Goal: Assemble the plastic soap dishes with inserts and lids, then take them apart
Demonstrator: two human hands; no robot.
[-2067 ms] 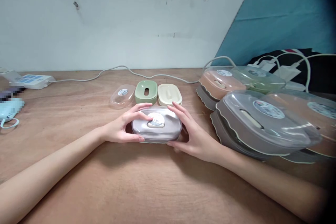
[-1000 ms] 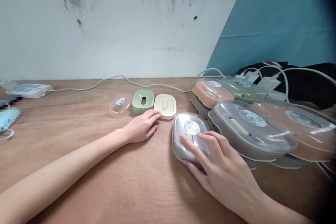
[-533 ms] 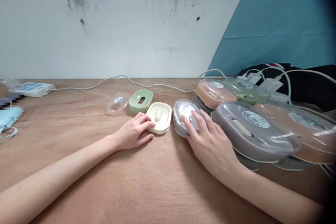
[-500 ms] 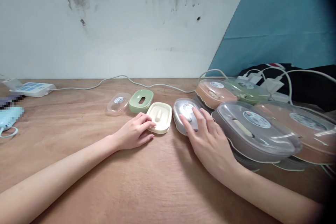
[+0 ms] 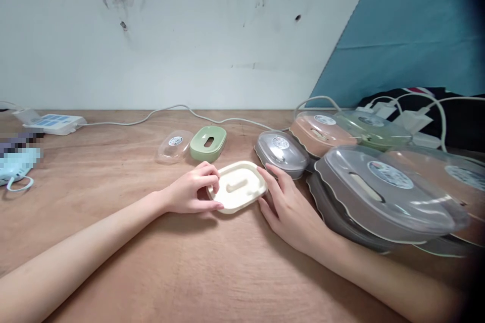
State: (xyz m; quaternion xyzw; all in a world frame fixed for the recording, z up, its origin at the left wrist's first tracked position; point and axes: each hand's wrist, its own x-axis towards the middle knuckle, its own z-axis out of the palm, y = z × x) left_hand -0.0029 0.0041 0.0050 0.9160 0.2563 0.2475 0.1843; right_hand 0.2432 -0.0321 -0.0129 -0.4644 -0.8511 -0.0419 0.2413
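A cream soap-dish tray [image 5: 239, 185] with a raised bar in its middle is in front of me. My left hand [image 5: 197, 189] pinches its left end, thumb at the near edge and fingers curled over the rim. At the right end, my right hand [image 5: 290, 207] has its fingertips and thumb around the corner. Behind the tray stands a green slotted soap-dish part [image 5: 208, 144], and a clear lid [image 5: 175, 147] with a round sticker lies at its left. A grey soap dish [image 5: 281, 151] under a clear lid sits just beyond my right fingers.
Stacked lidded dishes in grey [image 5: 386, 194], orange [image 5: 322, 132] and green [image 5: 373, 130] crowd the right side. A white cable [image 5: 182, 107] runs along the wall from a power strip [image 5: 56, 124]. A light-blue object [image 5: 18, 164] lies at far left.
My right hand has left the grey lidded dish and come onto the cream tray's right end. The tray has moved nearer and turned, with my left hand still on it. The view has shifted slightly.
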